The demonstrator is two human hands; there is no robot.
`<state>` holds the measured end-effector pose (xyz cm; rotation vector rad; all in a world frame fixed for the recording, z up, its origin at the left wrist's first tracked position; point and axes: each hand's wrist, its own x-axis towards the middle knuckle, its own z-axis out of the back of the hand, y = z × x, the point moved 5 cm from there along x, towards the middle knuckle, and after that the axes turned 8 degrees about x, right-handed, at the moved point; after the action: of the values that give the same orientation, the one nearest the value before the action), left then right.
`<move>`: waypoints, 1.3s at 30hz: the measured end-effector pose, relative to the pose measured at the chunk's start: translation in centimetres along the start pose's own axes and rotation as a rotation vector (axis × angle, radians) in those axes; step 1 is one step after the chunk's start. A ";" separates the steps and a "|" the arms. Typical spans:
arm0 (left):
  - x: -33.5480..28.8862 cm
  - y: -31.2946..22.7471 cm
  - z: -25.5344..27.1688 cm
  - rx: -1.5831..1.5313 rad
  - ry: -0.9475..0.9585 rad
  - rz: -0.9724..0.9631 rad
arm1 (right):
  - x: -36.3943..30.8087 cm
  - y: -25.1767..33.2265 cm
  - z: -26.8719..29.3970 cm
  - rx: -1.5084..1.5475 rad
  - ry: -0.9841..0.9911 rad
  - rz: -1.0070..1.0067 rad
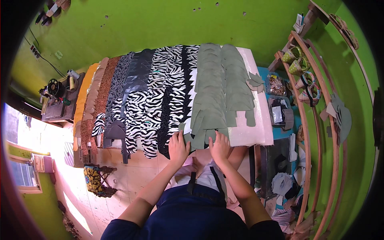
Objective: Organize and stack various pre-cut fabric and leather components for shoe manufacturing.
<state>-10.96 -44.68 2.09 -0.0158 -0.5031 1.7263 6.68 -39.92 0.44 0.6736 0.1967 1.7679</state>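
Overlapping grey-green cut fabric pieces (212, 88) lie in two rows along a white foam-topped table (260, 124). My left hand (178, 147) rests flat at the near edge, on the lowest green piece (199, 134) next to the zebra-print pieces (160, 100). My right hand (220, 146) lies flat on the near end of the same green row, fingers spread. Neither hand grips anything. My forearms come up from the lower edge.
Brown, leopard-print and dark grey pieces (116, 88) cover the table's left part. A sewing machine (54, 90) stands at far left. Curved wooden shelves (316, 120) on the right carry shoes (298, 66). Blue trays (280, 108) and scraps lie beside the table.
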 end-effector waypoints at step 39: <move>2.3 -1.3 -2.5 0.183 0.017 0.118 | 0.7 0.9 -0.4 0.010 0.209 0.369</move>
<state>-9.56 -41.52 0.86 0.0723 -0.3357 1.8812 5.63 -39.50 0.73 0.5562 0.2342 2.1951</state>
